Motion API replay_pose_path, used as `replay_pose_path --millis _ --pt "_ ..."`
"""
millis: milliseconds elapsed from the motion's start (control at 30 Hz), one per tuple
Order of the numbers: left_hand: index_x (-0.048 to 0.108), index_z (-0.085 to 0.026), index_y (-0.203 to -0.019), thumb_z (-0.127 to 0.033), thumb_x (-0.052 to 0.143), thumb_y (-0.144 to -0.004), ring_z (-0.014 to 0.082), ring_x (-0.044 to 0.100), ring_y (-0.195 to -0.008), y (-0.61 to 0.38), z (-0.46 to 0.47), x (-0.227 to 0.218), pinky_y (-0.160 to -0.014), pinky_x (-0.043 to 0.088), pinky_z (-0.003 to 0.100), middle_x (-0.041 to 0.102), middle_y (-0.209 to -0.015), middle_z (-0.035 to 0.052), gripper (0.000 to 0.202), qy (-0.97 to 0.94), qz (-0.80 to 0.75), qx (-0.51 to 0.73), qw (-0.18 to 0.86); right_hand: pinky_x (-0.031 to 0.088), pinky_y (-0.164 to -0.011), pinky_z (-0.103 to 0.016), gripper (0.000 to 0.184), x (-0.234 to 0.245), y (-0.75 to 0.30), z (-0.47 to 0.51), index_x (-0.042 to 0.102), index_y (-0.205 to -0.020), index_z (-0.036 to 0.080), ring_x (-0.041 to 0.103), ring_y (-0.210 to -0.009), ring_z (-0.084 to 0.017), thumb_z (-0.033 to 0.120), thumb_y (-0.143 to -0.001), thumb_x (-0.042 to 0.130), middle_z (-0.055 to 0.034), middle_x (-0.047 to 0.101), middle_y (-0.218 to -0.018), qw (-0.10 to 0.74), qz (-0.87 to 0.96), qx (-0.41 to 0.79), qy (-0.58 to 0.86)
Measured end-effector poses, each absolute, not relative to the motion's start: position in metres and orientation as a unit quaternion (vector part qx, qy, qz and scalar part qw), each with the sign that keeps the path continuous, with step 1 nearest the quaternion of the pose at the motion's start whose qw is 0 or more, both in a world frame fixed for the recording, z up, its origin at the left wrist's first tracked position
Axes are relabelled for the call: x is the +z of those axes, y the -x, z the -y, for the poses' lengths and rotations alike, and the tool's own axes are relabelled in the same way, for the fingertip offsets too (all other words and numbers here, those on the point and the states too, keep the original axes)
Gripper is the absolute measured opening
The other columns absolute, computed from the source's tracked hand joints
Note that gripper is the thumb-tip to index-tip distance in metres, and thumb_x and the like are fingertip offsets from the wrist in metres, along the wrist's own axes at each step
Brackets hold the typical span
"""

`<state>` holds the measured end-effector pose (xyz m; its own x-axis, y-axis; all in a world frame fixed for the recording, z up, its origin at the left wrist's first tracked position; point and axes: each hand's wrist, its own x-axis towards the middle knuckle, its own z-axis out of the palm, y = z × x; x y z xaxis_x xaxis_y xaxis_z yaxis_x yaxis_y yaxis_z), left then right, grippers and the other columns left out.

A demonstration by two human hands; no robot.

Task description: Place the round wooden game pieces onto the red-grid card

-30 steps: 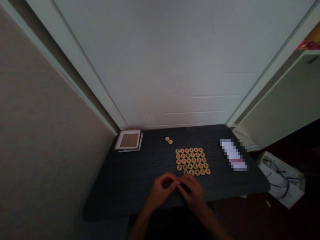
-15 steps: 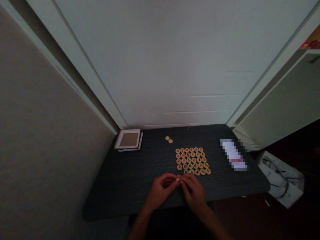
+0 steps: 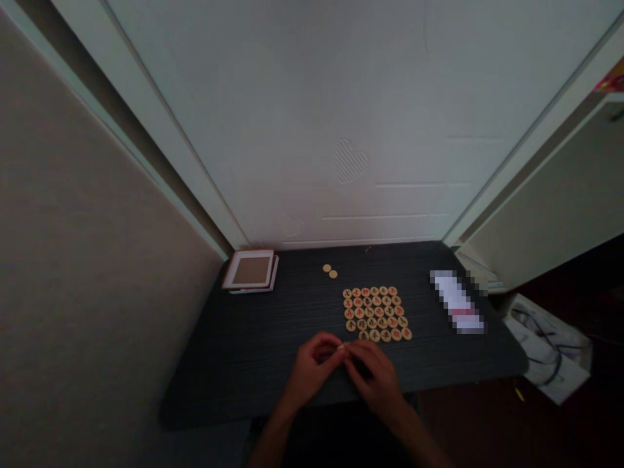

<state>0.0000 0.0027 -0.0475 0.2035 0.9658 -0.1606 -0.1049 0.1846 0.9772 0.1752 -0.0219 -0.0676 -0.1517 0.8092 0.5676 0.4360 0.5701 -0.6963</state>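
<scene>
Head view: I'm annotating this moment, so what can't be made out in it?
Head view, small pale piece: mostly hidden by the left hand and right hand.
Head view, two plain discs: undersides hidden against the table.
Head view, bright rectangle: details lost to pixelation.
Head view, colourful item: cut off by the right edge.

The table (image 3: 234,364) is showing a dark, matt, finely streaked finish. Right of its middle, the lettered discs (image 3: 379,312) are looking like pale, smooth wood; towards its far edge, two blank discs (image 3: 327,268) are matching them. Beyond that edge, the white panel (image 3: 273,130) is looking smooth, its heart (image 3: 350,162) showing ridges.
</scene>
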Motion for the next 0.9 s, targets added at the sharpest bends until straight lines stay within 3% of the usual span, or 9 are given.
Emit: replay_pose_path --millis 233,500,733,900 --pt "0.063 -0.018 -0.084 -0.032 0.085 -0.072 0.0165 0.071 -0.076 -0.005 -0.002 -0.046 -0.069 0.054 0.023 0.073 -0.079 -0.0003 0.028 -0.474 -0.470 0.432 0.606 0.062 -0.088 -0.036 0.035 -0.072 -0.174 0.022 0.064 -0.128 0.025 0.070 -0.099 -0.022 0.018 -0.094 0.063 -0.0098 0.071 -0.110 0.479 0.747 0.173 0.427" --pt "0.068 -0.017 -0.094 -0.040 0.071 -0.087 0.0201 0.073 -0.085 -0.004 -0.002 -0.040 -0.082 0.057 0.031 0.078 -0.090 0.0060 0.024 -0.502 -0.464 0.417 0.599 0.061 -0.090 -0.039 0.037 -0.069 -0.175 0.021 0.063 -0.132 0.026 0.070 -0.102 -0.023 0.021 -0.095 0.061 -0.0104 0.072 -0.112 0.478 0.729 0.201 0.447" --pt "0.069 -0.017 -0.102 -0.038 0.073 -0.085 0.0212 0.073 -0.094 -0.001 -0.002 -0.041 -0.087 0.058 0.033 0.077 -0.100 0.0083 0.027 -0.501 -0.446 0.419 0.612 0.057 -0.098 -0.042 0.046 -0.061 -0.176 0.020 0.055 -0.142 0.026 0.067 -0.111 -0.024 0.018 -0.097 0.057 -0.0100 0.070 -0.123 0.459 0.746 0.213 0.431" --pt "0.070 -0.017 -0.100 -0.035 0.077 -0.082 0.0208 0.073 -0.093 -0.001 -0.002 -0.044 -0.087 0.058 0.032 0.078 -0.099 0.0077 0.026 -0.510 -0.447 0.416 0.606 0.058 -0.096 -0.041 0.040 -0.057 -0.176 0.019 0.060 -0.136 0.025 0.068 -0.109 -0.023 0.016 -0.098 0.053 -0.0102 0.071 -0.118 0.471 0.737 0.218 0.433"
